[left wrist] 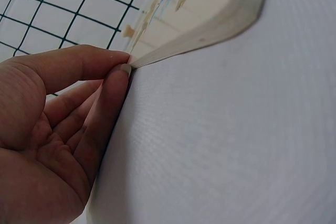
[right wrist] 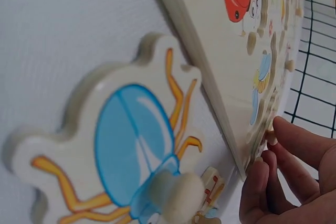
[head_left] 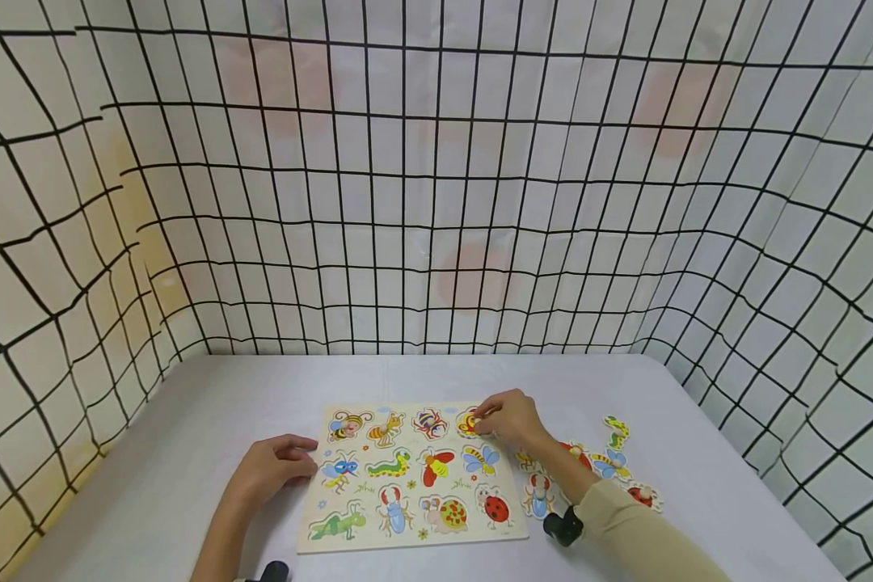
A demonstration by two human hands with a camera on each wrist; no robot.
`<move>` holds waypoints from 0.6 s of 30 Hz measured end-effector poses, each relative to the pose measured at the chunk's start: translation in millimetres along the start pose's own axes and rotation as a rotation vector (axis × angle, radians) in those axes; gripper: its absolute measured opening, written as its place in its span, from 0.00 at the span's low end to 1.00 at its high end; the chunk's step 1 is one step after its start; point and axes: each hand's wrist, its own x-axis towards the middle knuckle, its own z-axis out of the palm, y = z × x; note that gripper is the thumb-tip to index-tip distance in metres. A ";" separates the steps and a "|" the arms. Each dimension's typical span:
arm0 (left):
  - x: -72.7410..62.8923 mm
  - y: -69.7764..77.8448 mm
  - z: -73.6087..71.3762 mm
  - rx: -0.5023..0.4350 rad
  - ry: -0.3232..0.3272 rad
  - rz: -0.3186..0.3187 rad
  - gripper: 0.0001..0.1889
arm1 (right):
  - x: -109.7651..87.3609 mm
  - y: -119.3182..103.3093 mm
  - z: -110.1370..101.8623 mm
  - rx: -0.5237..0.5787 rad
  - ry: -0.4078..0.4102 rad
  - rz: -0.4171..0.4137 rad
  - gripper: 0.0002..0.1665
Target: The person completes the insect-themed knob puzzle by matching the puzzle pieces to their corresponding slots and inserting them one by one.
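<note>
A wooden puzzle board (head_left: 367,543) with printed insects lies flat on the table. My left hand (head_left: 272,469) is at its left edge; in the left wrist view the fingertips (left wrist: 118,59) touch that edge. At the board's top right corner, my right hand (head_left: 511,416) pinches the small wooden knob (right wrist: 271,137) of a red-and-yellow puzzle piece (head_left: 466,423). This piece is at the corner picture, partly covered by the fingers. Whether it sits fully in its recess, I cannot tell. Knobbed pieces, including a bee (head_left: 349,426) and a spider (head_left: 430,422), sit along the top row.
Several loose pieces lie right of the board: a blue stag beetle (head_left: 537,495), a caterpillar (head_left: 615,432), a blue-winged insect (head_left: 611,464) and a ladybug (head_left: 643,495). The right forearm passes above others. Black-gridded white walls (head_left: 422,202) enclose the table's back and sides.
</note>
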 end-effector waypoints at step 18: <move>0.5 -1.0 -0.1 -0.004 0.000 -0.008 0.19 | 5.0 -2.3 5.1 -0.026 0.025 -0.017 0.04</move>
